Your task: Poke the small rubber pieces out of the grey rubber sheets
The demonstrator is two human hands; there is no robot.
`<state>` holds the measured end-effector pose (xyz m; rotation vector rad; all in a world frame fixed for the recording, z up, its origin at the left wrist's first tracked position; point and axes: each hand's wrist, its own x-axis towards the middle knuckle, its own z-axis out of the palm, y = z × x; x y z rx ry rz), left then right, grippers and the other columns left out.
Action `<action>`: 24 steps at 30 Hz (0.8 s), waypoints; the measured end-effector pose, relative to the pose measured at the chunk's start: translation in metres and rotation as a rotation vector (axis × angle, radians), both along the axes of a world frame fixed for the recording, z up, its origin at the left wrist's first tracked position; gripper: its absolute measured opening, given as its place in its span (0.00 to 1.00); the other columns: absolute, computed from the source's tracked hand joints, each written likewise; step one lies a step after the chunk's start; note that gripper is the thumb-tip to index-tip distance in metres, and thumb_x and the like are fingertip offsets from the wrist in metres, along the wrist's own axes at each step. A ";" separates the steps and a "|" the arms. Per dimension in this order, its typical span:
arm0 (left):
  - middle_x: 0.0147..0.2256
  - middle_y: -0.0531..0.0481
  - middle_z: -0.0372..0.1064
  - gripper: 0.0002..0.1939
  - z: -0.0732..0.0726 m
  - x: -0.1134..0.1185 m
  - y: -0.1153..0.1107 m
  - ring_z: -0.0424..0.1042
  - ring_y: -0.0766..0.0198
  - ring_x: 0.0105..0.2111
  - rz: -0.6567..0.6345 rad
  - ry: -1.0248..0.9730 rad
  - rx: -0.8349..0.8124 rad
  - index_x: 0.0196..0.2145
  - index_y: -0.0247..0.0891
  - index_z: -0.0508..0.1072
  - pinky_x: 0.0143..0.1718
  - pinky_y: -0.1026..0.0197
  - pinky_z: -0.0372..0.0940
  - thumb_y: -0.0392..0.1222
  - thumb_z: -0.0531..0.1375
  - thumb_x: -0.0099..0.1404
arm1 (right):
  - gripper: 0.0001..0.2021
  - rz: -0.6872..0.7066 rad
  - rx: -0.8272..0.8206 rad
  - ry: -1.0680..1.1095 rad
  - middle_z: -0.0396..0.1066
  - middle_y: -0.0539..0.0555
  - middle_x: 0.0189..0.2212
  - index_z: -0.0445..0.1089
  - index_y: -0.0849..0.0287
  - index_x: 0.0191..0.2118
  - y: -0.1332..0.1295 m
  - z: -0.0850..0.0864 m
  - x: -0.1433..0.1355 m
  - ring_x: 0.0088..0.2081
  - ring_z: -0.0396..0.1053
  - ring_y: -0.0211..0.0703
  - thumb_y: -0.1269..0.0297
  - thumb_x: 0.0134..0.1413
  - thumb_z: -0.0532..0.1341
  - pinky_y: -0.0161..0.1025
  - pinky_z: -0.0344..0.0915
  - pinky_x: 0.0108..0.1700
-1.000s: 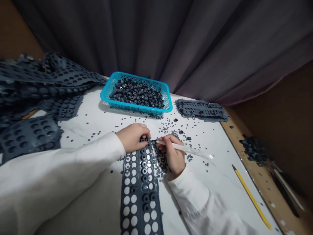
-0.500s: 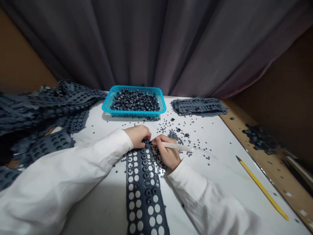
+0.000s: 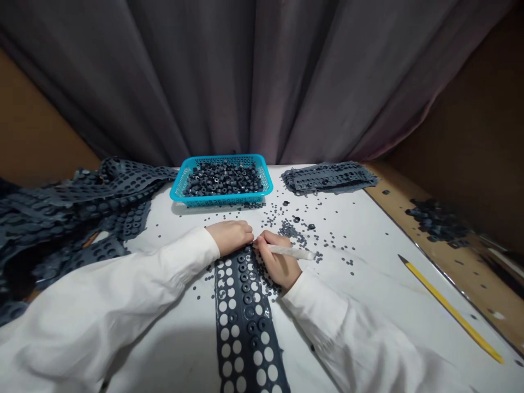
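A dark grey, rubber-like perforated strip [image 3: 244, 357] lies lengthwise before me, with white table showing through its round holes. Several black rings [image 3: 248, 299] still sit in its middle rows. My left hand [image 3: 231, 237] is closed over the strip's far end, fingertips curled down on it; what lies under them is hidden. Between the thumb and fingers of my right hand [image 3: 280, 265] is a slim white stick-like tool [image 3: 292, 252], its tip at the strip's far right edge, close to the left fingertips. The tip itself is hard to make out.
A blue basket [image 3: 221, 198] full of small black rings stands behind my hands. Small dark discs [image 3: 289, 229] are scattered around. Perforated sheets pile up at left [image 3: 110, 188]; another bundle [image 3: 331, 177] lies back right. A yellow pencil [image 3: 450, 308] and black pieces [image 3: 436, 221] lie at right.
The view has shifted slightly, so the basket and strip appear lower. My left fingers lie flatter over the strip's end, and the white tool stays in my right hand beside them.
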<state>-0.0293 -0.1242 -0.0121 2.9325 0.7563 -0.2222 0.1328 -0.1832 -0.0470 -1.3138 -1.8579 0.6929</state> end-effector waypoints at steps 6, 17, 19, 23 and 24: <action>0.30 0.49 0.68 0.06 -0.026 -0.018 -0.004 0.66 0.64 0.32 0.201 -0.471 -0.171 0.31 0.35 0.69 0.36 0.64 0.61 0.35 0.53 0.62 | 0.16 0.009 0.035 -0.063 0.60 0.49 0.16 0.52 0.56 0.20 -0.001 0.001 0.000 0.21 0.60 0.38 0.65 0.60 0.46 0.34 0.52 0.26; 0.25 0.51 0.71 0.11 -0.030 -0.022 0.000 0.66 0.64 0.26 0.718 -0.766 -0.566 0.30 0.34 0.74 0.29 0.64 0.60 0.45 0.59 0.54 | 0.16 0.014 0.003 -0.034 0.64 0.50 0.18 0.56 0.57 0.21 -0.001 0.000 0.000 0.22 0.63 0.37 0.64 0.60 0.46 0.33 0.54 0.26; 0.28 0.49 0.73 0.11 -0.028 -0.022 0.002 0.69 0.62 0.29 0.701 -0.751 -0.589 0.31 0.34 0.75 0.32 0.63 0.61 0.44 0.59 0.54 | 0.16 0.023 0.012 -0.037 0.65 0.50 0.18 0.58 0.57 0.22 -0.001 -0.001 0.001 0.22 0.63 0.37 0.64 0.60 0.47 0.33 0.54 0.27; 0.32 0.48 0.74 0.11 -0.027 -0.023 0.002 0.70 0.60 0.34 0.666 -0.705 -0.576 0.33 0.35 0.75 0.37 0.62 0.62 0.44 0.59 0.55 | 0.15 0.038 0.012 -0.047 0.64 0.49 0.18 0.58 0.58 0.22 -0.002 -0.001 0.002 0.22 0.62 0.37 0.64 0.60 0.47 0.33 0.53 0.27; 0.32 0.48 0.74 0.11 -0.027 -0.023 0.001 0.70 0.60 0.34 0.660 -0.696 -0.574 0.33 0.34 0.76 0.37 0.62 0.62 0.44 0.58 0.56 | 0.15 0.042 0.011 -0.044 0.64 0.49 0.18 0.59 0.58 0.22 -0.002 -0.001 0.002 0.22 0.62 0.37 0.64 0.60 0.48 0.33 0.53 0.27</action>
